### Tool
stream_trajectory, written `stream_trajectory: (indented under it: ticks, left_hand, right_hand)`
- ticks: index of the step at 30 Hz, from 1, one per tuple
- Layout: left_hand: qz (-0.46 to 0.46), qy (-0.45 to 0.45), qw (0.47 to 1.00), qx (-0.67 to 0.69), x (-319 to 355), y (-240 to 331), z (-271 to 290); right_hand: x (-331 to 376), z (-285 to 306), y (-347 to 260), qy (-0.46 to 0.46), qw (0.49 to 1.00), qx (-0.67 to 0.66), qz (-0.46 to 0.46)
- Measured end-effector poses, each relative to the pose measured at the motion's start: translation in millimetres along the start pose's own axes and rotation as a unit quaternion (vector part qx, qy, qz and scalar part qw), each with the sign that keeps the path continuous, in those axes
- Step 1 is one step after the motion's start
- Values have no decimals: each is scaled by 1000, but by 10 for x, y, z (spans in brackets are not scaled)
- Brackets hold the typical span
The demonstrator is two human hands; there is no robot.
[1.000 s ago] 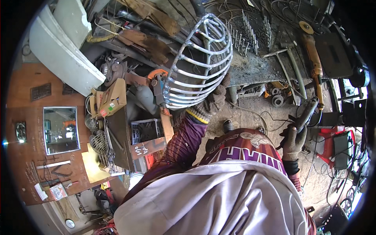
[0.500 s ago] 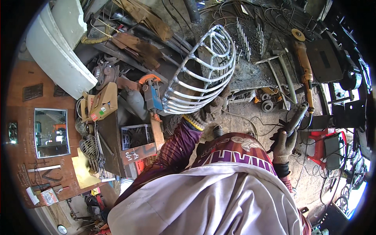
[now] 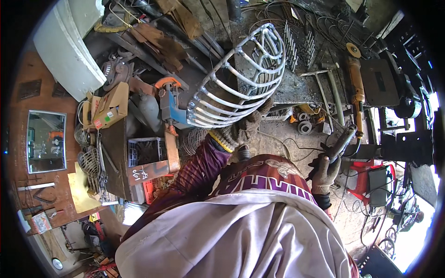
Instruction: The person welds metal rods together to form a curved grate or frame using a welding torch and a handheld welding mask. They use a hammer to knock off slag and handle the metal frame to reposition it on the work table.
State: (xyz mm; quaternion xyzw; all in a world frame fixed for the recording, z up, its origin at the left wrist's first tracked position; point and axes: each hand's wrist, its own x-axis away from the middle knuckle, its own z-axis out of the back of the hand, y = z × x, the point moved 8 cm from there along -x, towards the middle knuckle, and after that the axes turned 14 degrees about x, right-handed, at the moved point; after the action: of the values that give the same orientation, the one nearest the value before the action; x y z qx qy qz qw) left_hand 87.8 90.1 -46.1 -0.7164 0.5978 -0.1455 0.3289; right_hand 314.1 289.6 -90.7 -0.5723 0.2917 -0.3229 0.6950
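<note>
Left hand (image 3: 241,129) (gloved) grips wire cage (image 3: 241,78); right hand (image 3: 324,171) clasps welding torch (image 3: 340,143).

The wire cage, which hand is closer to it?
Left. The left hand grips the wire cage at its lower rim; the right hand is off to the side, holding a tool.

Yellow angle grinder (image 3: 356,85) on workbench (image 3: 301,83); mirror (image 3: 45,141) on wall; red stool (image 3: 366,180).
</note>
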Motion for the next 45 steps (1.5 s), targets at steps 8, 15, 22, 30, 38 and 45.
stream_trajectory:
  ticks: [8, 15, 22, 30, 38, 45]
  left_hand:
    - [-117, 1, 976, 183, 35, 127, -6]
    - [-94, 35, 994, 46, 236, -2, -181]
    - [-72, 38, 995, 57, 308, -120, -239]
    - [0, 34, 987, 158, 181, -272, -267]
    - [103, 43, 943, 315, 15, -472, -314]
    - [-114, 21, 993, -8, 42, -267, -368]
  right_hand:
    - [3, 10, 38, -3, 1000, 18, 14]
    - [36, 38, 22, 5, 999, 39, -9]
    - [51, 57, 47, -2, 999, 48, -14]
    - [36, 35, 50, -14, 999, 26, -14]
    - [28, 52, 77, 4, 999, 46, -18]
    - [9, 48, 46, 5, 999, 34, -15]
